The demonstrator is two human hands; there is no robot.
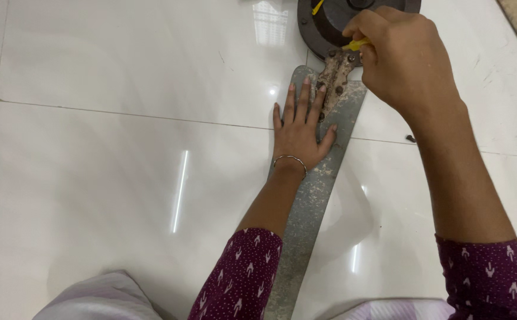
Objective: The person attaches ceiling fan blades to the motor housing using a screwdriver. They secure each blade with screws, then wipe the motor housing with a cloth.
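A long grey fan blade [306, 207] is pressed flat to the white tiled floor [122, 148] by the left hand [299, 133], fingers spread open. A yellow-handled tool [355, 44] is gripped in the closed right hand [403, 56] at the rusty bracket [334, 80] beside the dark round motor [323, 24], far right.

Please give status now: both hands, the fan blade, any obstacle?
Left hand flat on fan blade. Right hand grips yellow tool at rusty bracket. No obstacle.
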